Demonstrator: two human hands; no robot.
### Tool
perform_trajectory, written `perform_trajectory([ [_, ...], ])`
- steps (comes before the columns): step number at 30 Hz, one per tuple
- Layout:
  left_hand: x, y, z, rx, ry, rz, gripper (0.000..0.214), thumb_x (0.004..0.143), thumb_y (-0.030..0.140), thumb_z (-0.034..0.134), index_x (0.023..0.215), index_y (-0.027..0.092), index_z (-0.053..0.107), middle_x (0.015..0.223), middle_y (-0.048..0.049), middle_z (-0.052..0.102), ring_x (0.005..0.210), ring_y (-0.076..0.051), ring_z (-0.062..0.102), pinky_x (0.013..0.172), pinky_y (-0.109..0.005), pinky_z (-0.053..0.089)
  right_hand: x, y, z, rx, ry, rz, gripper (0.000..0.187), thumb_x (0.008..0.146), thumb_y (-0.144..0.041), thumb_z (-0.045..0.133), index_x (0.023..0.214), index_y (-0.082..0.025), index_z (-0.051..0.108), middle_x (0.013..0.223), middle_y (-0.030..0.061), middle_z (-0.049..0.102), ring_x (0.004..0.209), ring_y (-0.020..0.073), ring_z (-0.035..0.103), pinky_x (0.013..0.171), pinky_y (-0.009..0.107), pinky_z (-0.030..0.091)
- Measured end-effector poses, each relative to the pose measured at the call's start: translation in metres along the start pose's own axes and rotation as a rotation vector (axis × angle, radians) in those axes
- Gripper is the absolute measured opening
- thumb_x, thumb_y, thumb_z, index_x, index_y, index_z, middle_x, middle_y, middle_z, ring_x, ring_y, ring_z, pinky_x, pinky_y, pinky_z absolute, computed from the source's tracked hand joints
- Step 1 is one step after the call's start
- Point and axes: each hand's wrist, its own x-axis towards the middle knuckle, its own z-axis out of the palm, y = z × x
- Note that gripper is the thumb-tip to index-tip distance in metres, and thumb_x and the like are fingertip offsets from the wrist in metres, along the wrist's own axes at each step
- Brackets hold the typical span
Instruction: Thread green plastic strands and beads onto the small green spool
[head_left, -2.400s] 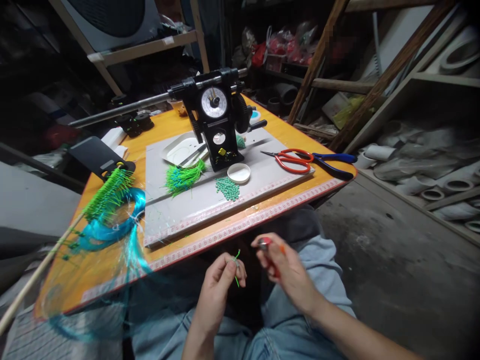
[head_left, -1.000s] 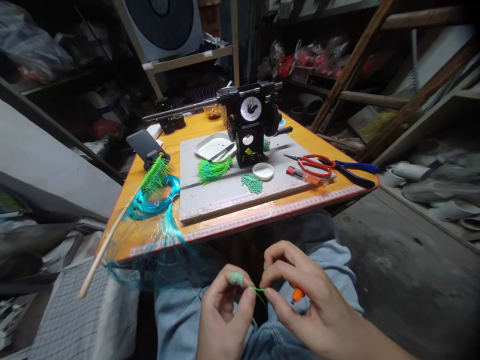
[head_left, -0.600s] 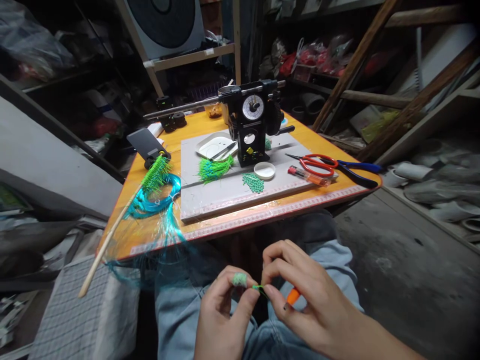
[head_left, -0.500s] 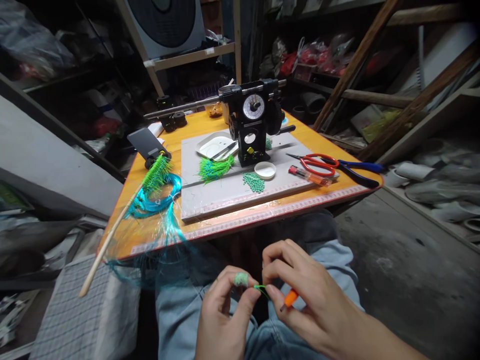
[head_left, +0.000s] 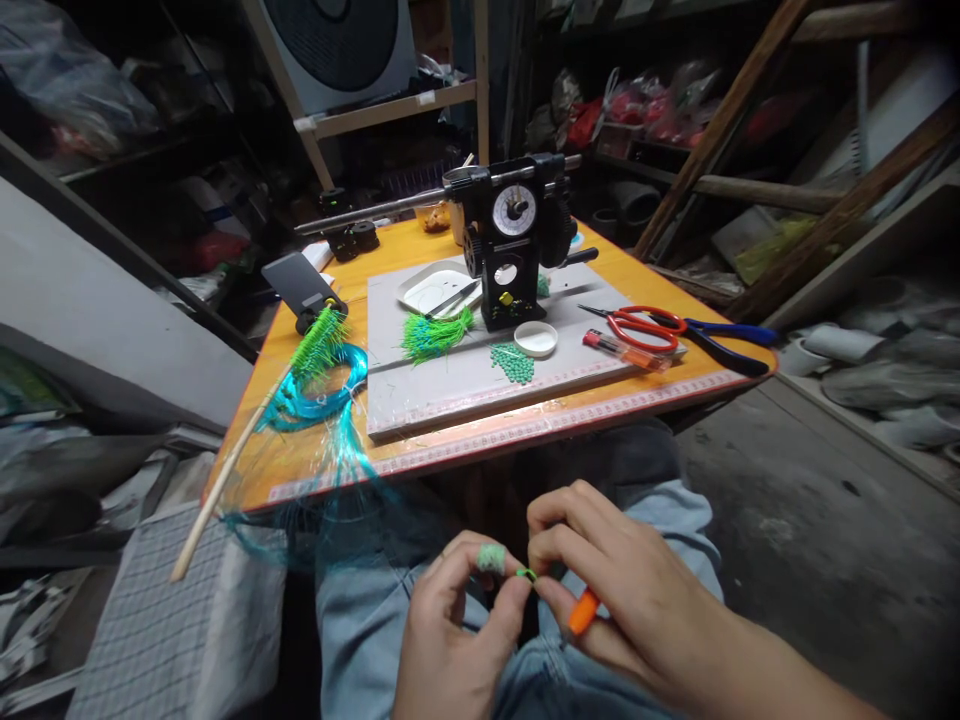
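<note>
The left hand (head_left: 469, 620) has its thumb and index finger closed to a pinch on a short green strand (head_left: 526, 575). The right hand (head_left: 630, 590) meets it from the other side, its thumb and index finger nearly shut on the strand as well; how firmly each pinch grips, I cannot tell. The strand sits in the narrow gap between the 2 sets of fingertips, bent, perhaps in a small loop, though it is too small to be sure. An orange handle (head_left: 583, 611) rests in the right hand, beside the thumb and under the curled fingers; its other end is hidden.

For work this fine, the left pinch would do best as the fixed side, with the right fingertips making the small moves. A short free length between the 2 pinches should give better control, and an even, gentle pull is less likely to let the strand slip. The orange handle calls for a light tuck in the palm, so that its end stays clear of the strand. The green wrap (head_left: 491, 558) on the left index finger sits back from the tip, which leaves bare skin for feel.

Beyond the fingertips, on the grey board (head_left: 405, 405), lie green beads (head_left: 512, 363); farther left of them is a bundle of green threads (head_left: 437, 335). To the right, beyond the right hand's fingers, are red-handled scissors (head_left: 645, 328).
</note>
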Motion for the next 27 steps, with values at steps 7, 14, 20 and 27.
perform_trajectory([
  [7, -0.0018, 0.0004, -0.0009, -0.013, -0.015, -0.022, 0.011, 0.085, 0.024, 0.061, 0.075, 0.019, 0.062, 0.076, -0.0015, 0.057, 0.074, -0.017, 0.055, 0.069, -0.026, 0.042, -0.0007, 0.0051, -0.0007, -0.206, 0.019, -0.095, 0.019, 0.078, -0.010, 0.056, 0.093, -0.021, 0.062, 0.100, 0.0079, 0.058, 0.083, 0.0221, 0.047, 0.064, 0.032, 0.043],
  [14, -0.0002, 0.0015, 0.0033, 0.063, 0.023, -0.011, 0.013, 0.084, 0.019, 0.062, 0.071, 0.018, 0.062, 0.071, 0.0008, 0.056, 0.070, -0.015, 0.054, 0.066, -0.024, 0.042, -0.0003, 0.0043, 0.0021, -0.287, 0.025, -0.137, 0.023, 0.080, -0.009, 0.050, 0.097, -0.018, 0.062, 0.099, 0.0091, 0.059, 0.082, 0.0227, 0.048, 0.065, 0.033, 0.044],
  [20, -0.0021, 0.0019, 0.0021, -0.006, 0.144, -0.074, 0.008, 0.076, 0.017, 0.068, 0.084, 0.019, 0.068, 0.078, -0.0014, 0.065, 0.074, -0.017, 0.061, 0.070, -0.026, 0.047, -0.0004, 0.0040, 0.0032, -0.163, -0.060, -0.030, 0.025, 0.081, -0.008, 0.047, 0.098, -0.020, 0.060, 0.100, 0.0081, 0.056, 0.085, 0.0230, 0.048, 0.062, 0.032, 0.043],
  [27, -0.0006, -0.0032, 0.0050, 0.171, 0.153, 0.118, 0.015, 0.073, 0.007, 0.055, 0.066, 0.019, 0.054, 0.066, 0.0015, 0.053, 0.062, -0.014, 0.053, 0.060, -0.026, 0.041, 0.0016, 0.0025, 0.0061, -0.065, -0.113, -0.014, 0.023, 0.082, -0.008, 0.048, 0.098, -0.020, 0.058, 0.101, 0.0078, 0.055, 0.087, 0.0232, 0.048, 0.065, 0.033, 0.044],
])
